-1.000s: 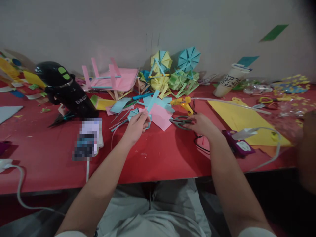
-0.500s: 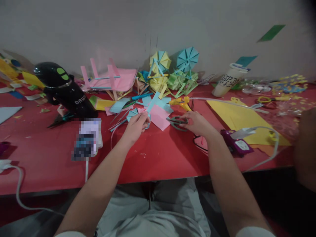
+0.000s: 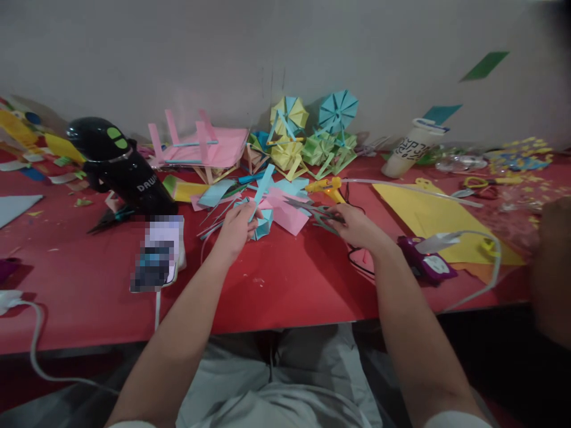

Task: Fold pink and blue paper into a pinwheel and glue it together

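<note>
My left hand [image 3: 236, 230] is closed, pinching a light blue paper strip [image 3: 264, 182] that points up and away from me. A folded light blue paper piece [image 3: 264, 226] shows beside and under the fingers; whether the strip is joined to it I cannot tell. My right hand [image 3: 359, 227] is closed round the handles of a pair of scissors [image 3: 307, 206]. Their blades point left, over a pink paper sheet [image 3: 291, 220], a little apart from the strip. Just beyond the scissors lies a yellow glue gun [image 3: 329, 188].
Folded paper umbrella shapes [image 3: 289, 156] and a pink paper table-like model [image 3: 227, 148] stand along the wall. To the left are a black bottle [image 3: 129, 172] and a phone [image 3: 156, 252]. Yellow sheets [image 3: 428, 223], a purple power strip [image 3: 426, 261] and a cup [image 3: 408, 148] are on the right.
The scissors have come up off the table in my right hand, their blades now reaching left over the pink paper. My left hand has shifted slightly left and tilted the blue strip.
</note>
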The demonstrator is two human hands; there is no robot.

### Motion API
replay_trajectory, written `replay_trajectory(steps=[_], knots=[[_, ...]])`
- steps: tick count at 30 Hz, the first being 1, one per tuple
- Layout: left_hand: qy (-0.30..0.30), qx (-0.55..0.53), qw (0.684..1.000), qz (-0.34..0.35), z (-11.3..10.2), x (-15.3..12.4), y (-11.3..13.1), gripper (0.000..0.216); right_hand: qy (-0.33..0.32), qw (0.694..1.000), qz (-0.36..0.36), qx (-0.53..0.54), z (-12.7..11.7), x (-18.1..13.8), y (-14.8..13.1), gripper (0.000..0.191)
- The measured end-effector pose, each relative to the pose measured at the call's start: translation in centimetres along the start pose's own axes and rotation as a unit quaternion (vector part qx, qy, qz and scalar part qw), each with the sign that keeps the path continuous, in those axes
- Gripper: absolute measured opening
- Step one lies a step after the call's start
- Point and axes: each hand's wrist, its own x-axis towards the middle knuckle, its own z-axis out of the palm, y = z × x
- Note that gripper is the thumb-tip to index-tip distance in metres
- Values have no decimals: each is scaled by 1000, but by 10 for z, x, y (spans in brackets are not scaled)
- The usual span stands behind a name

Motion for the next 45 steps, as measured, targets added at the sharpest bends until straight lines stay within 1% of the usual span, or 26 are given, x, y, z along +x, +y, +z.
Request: replay_trajectory(steps=[2, 4, 5, 7, 10, 12, 16, 19, 22, 25, 28, 31, 35, 40, 45], knots=[[13, -9, 1000, 7, -2, 2, 0, 31, -2, 995, 3, 100, -3, -2, 0, 23], [23, -11, 1000, 17, -3, 3, 1, 31, -2, 981, -6, 194, -6, -4, -2, 27], [27, -10, 999, 24, -4, 3, 1, 31, -1, 975, -11, 223, -8, -6, -3, 30], [31, -8, 999, 37, -5, 4, 1, 33, -8, 969, -18, 247, -11, -9, -6, 35], [36, -1, 998, 52, -6, 4, 1, 34, -33, 968, -33, 246, -15, -13, -11, 42], [31, 8, 998, 49, -7, 4, 0, 35, -45, 971, -48, 229, -16, -15, -16, 46], [19, 3, 997, 69, -6, 2, 0, 35, -94, 968, -65, 223, -16, -17, -29, 46], [-12, 4, 999, 52, -5, -1, 2, 32, -130, 960, -71, 238, -14, -18, -41, 45], [-45, 2, 999, 20, -4, -3, 3, 30, -132, 953, -72, 263, -11, -18, -50, 45], [-82, -12, 997, -12, -4, -4, 3, 30, -144, 947, -69, 278, -9, -17, -54, 43], [-114, -25, 992, -41, -4, -5, 3, 31, -175, 939, -57, 290, -10, -18, -56, 42], [-129, -28, 990, -58, -3, -7, 4, 30, -201, 931, -50, 302, -11, -19, -61, 43], [-133, -28, 988, -70, -1, -8, 5, 27, -205, 926, -54, 314, -9, -20, -65, 44], [-151, -40, 983, -90, -3, -9, 7, 25, -216, 919, -53, 326, -4, -19, -62, 39], [-163, -57, 980, -101, -5, -7, 7, 24, -211, 923, -40, 320, -1, -19, -59, 42]])
